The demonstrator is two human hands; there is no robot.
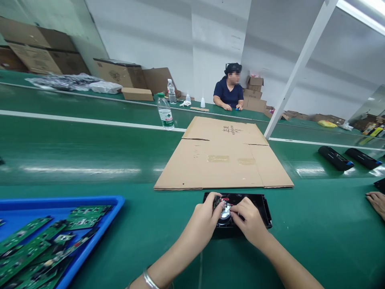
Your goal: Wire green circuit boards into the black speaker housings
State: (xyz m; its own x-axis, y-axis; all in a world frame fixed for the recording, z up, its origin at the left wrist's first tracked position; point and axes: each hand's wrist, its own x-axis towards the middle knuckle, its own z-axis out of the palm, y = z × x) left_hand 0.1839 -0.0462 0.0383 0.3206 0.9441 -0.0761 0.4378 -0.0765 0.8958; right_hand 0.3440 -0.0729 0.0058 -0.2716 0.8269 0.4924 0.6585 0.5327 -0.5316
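Observation:
A black plastic housing point(264, 208) lies on the green bench in front of me. Inside it shows a round, silver-backed speaker point(224, 214), with a red wire point(225, 199) looping above it. My left hand point(207, 210) reaches over the housing's left part, thumb and fingers closed in a pinch above the speaker. From the other side my right hand point(248, 216) pinches close to the speaker's right edge, thumb against forefinger. The small parts between both sets of fingertips are too fine to make out.
A blue tray point(120, 202) of green circuit boards point(87, 216) stands at left. Flattened cardboard point(222, 172) lies beyond the housing, near a water bottle point(166, 114). Black cylindrical speakers point(335, 157) sit at right. A co-worker point(228, 90) sits opposite; another person's hand point(377, 202) shows at right.

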